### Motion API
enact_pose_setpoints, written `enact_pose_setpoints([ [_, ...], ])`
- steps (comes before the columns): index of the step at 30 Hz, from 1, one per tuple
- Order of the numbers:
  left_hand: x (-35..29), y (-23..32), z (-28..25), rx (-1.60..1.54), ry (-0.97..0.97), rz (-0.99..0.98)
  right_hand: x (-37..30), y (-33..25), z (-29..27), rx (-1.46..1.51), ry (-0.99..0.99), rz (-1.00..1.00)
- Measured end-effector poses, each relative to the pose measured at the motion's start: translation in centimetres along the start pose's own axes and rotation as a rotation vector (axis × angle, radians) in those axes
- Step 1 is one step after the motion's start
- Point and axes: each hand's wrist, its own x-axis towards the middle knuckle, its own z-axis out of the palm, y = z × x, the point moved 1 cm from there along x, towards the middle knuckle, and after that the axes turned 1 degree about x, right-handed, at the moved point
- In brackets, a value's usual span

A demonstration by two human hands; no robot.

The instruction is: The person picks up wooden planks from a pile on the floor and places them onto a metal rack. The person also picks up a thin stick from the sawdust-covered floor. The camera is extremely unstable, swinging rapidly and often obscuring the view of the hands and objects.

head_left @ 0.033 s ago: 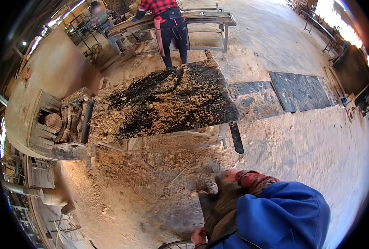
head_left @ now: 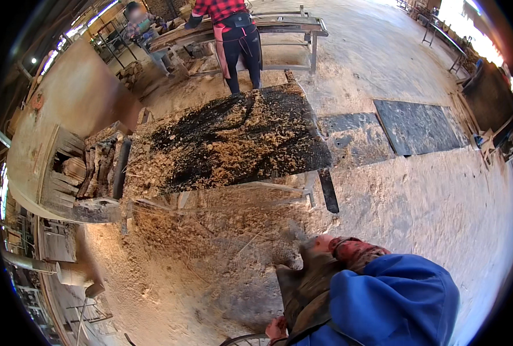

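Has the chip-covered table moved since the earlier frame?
No, no visible shift either way: the chip-covered table sits the same against the flat dark board to its right.

At the bottom edge, your left hand (head_left: 276, 327) sits near a curved rim (head_left: 250, 336); your right hand (head_left: 322, 242) shows higher, right of centre, below the chip-strewn black tabletop (head_left: 194, 167).
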Motion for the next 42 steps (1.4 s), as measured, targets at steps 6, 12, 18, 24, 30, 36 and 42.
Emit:
enact_pose_setpoints([
  [6,4.3,1.7,-2.1,0.111,-0.13,-0.07,-5.4,3.0,1.9,0.135,0.039,0.189],
  [12,6.1,6.2,-0.9,0.146,-0.209,-0.027,-11.7,2.9,4.6,0.492,0.045,0.45],
  [18,6.6,6.9,-0.5,0.223,-0.23,-0.045,-14.4,3.7,5.2,0.589,0.184,0.51],
  [24,6.1,5.7,2.7,0.356,-0.23,-0.08,-16.8,6.2,6.7,0.774,0.381,0.448],
  [30,4.1,5.2,12.5,0.53,-0.269,-0.043,-20.4,13.0,7.9,1.021,0.427,0.522],
  [36,0.1,2.4,24.7,0.716,-0.392,0.014,-25.5,21.1,8.0,1.2,0.48,0.614],
  [42,-6.7,-3.4,36.5,0.825,-0.577,0.022,-31.1,29.3,7.9,1.297,0.538,0.699],
])
